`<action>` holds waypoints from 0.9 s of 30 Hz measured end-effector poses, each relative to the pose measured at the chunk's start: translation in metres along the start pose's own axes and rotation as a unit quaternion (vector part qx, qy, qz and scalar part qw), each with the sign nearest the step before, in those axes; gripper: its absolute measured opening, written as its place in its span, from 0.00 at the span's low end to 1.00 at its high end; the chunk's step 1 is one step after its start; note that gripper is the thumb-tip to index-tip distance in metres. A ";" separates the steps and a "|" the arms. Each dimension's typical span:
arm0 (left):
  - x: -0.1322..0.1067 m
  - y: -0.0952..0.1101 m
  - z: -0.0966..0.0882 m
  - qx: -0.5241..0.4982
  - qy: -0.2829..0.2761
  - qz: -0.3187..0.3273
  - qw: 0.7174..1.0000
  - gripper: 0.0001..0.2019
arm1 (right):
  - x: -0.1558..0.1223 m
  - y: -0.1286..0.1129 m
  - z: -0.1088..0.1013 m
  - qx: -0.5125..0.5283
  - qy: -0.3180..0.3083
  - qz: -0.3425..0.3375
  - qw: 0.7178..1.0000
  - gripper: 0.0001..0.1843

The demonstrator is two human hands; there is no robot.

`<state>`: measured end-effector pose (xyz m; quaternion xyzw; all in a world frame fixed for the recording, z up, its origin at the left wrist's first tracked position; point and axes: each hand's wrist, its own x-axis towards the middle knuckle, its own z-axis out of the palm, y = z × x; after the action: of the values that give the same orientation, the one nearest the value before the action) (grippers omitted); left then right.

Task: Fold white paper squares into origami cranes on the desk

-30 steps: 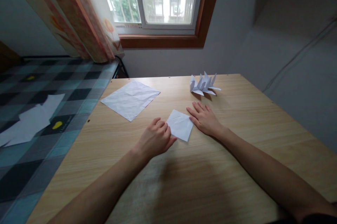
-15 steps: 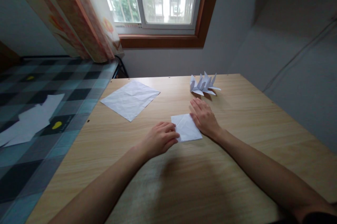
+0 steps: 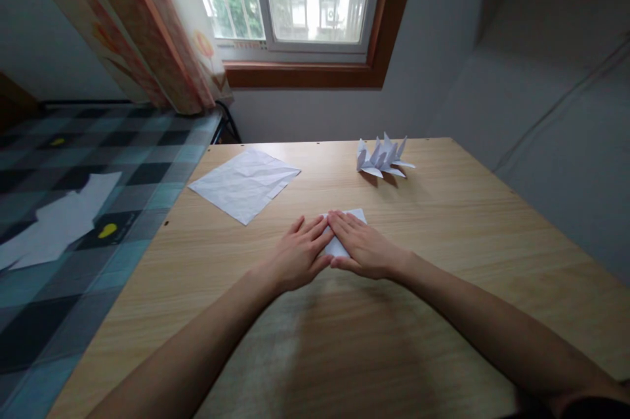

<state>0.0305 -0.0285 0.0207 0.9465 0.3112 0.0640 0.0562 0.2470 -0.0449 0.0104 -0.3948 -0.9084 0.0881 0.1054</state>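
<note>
A small folded white paper (image 3: 355, 215) lies on the wooden table (image 3: 443, 261) in front of me. My right hand (image 3: 361, 248) lies flat on top of it with fingers stretched out, covering most of it. My left hand (image 3: 298, 253) rests beside it on the left, fingers extended and touching the paper's left edge. Only the paper's far corner and a bit between my hands show.
A larger creased white sheet (image 3: 245, 182) lies at the table's far left. A folded paper figure with several points (image 3: 383, 157) stands at the far middle. Left of the table is a checked bedcover (image 3: 73, 209) with loose white sheets (image 3: 54, 222). A window and curtain are behind.
My right hand slid left onto the small paper and now covers it. My left hand opened from a curl to flat fingers at its edge. The paper turned and shifted slightly.
</note>
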 end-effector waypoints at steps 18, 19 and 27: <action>-0.002 0.000 -0.002 0.018 0.020 -0.034 0.999 0.25 | -0.016 0.052 -0.002 -0.078 -0.005 0.094 0.993 0.42; -0.002 -0.001 -0.002 0.020 0.023 -0.038 0.999 0.25 | -0.016 0.055 -0.002 -0.083 0.002 0.107 0.991 0.39; -0.005 -0.013 -0.008 0.033 0.041 -0.072 0.996 0.32 | -0.015 0.068 -0.007 -0.053 0.136 0.147 0.978 0.26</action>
<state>0.0178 -0.0202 0.0266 0.9194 0.3829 0.0878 0.0167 0.3061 -0.0091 -0.0017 -0.5375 -0.8210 -0.0005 0.1924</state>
